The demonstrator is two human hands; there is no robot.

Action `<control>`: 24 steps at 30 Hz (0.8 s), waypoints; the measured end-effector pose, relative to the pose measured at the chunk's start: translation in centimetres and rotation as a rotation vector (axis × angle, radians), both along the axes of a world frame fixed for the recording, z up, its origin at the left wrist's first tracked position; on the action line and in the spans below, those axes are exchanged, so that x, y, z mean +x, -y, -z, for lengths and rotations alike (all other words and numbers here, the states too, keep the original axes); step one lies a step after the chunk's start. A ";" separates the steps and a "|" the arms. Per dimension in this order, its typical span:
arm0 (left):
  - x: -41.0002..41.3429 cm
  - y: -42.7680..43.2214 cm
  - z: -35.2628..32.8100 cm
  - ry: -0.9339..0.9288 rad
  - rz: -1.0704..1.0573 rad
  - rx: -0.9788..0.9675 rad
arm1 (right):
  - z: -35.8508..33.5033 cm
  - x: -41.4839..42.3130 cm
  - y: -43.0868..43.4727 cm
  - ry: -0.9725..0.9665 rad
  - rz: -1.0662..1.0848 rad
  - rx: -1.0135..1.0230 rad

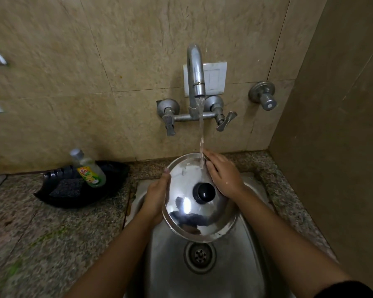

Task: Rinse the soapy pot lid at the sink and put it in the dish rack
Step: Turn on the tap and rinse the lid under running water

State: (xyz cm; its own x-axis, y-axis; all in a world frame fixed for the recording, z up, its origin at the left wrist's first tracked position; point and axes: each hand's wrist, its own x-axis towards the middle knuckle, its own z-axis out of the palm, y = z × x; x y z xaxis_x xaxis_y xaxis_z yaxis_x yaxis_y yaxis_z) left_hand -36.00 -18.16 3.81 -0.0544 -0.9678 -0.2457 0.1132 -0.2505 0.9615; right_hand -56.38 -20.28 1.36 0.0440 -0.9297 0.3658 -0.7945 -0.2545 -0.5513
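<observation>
A shiny steel pot lid (187,209) with a black knob (204,192) is held tilted over the steel sink (166,265). My left hand (156,195) grips the lid's left rim, fingers hidden underneath. My right hand (223,173) lies flat on the lid's upper right surface, fingers spread toward the far rim. Water runs from the wall tap (196,76) and lands on the lid's far edge beside my right fingertips. No dish rack is in view.
A black tray (114,179) on the granite counter (52,233) at the left holds a dish soap bottle (88,168) and a dark scrub pad (67,188). The sink drain (200,254) lies below the lid. A brown wall (332,147) closes the right side.
</observation>
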 end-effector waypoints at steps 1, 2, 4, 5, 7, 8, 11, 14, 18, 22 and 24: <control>0.1 0.0 0.2 -0.025 -0.035 0.001 | 0.8 -0.2 -1.0 -0.063 0.023 -0.005; 0.2 0.2 0.5 -0.061 -0.066 0.014 | 1.4 -0.1 -2.2 -0.132 0.031 0.001; 0.2 0.4 0.6 -0.145 -0.139 0.058 | 2.8 0.7 -5.0 -0.236 0.001 0.047; 0.2 0.5 0.6 -0.180 -0.166 0.094 | 3.4 1.2 -6.3 -0.269 -0.037 0.058; -0.1 0.9 1.2 -0.209 -0.217 0.141 | 4.5 2.5 -8.3 -0.302 -0.155 0.054; -0.5 0.8 1.3 -0.208 -0.237 0.159 | 4.6 3.3 -8.7 -0.312 -0.208 0.067; -1.8 -0.2 2.2 -0.129 -0.235 0.157 | 3.0 6.6 -7.5 -0.315 -0.269 0.025; -2.5 -0.9 2.1 -0.123 -0.213 0.125 | 0.7 9.1 -5.6 -0.249 -0.201 0.000; -1.8 -0.3 0.2 -0.153 -0.269 0.131 | 1.5 7.8 -6.2 -0.236 -0.194 -0.038; -1.5 -0.3 -0.2 -0.105 -0.320 0.147 | 3.6 3.3 -7.1 -0.346 -0.302 -0.021; -1.7 -0.5 0.3 -0.141 -0.328 0.151 | 3.7 1.9 -6.9 -0.330 -0.343 -0.047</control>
State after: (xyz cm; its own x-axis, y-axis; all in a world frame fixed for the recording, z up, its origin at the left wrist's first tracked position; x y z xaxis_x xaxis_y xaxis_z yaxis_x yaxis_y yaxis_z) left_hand -37.67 -17.71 3.47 0.2085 -0.8928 -0.3993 0.3391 -0.3170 0.8858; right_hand -54.50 -13.34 -2.31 0.4667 -0.8237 0.3221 -0.7907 -0.5518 -0.2653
